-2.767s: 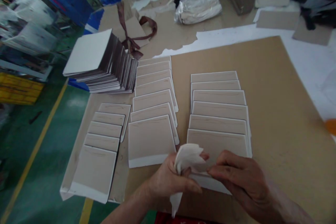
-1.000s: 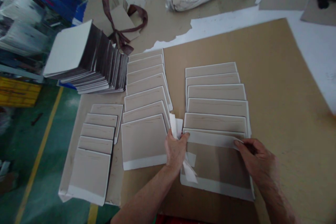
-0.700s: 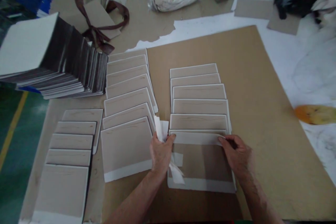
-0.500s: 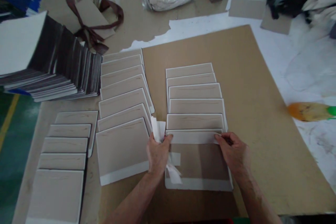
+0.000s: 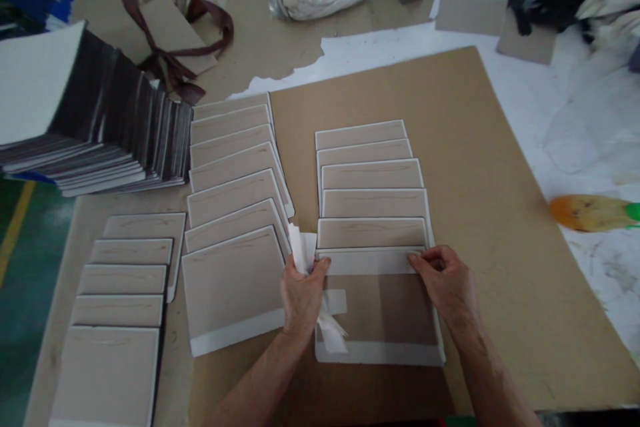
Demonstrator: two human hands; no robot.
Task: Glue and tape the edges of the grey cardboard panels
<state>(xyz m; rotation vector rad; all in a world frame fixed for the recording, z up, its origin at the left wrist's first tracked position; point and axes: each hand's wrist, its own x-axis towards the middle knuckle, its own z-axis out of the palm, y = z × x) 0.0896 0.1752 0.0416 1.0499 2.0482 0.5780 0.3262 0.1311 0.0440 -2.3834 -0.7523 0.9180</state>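
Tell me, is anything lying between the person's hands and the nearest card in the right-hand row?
Nothing visible does. The left hand, gripping white paper strips, touches the front card at its upper left corner, and the right hand has its fingers on the upper right corner.

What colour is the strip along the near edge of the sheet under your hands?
White paper strip; head view.

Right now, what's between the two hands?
Head view: the front panel, its white top strip running from the left hand, which clutches paper scraps, to the right hand.
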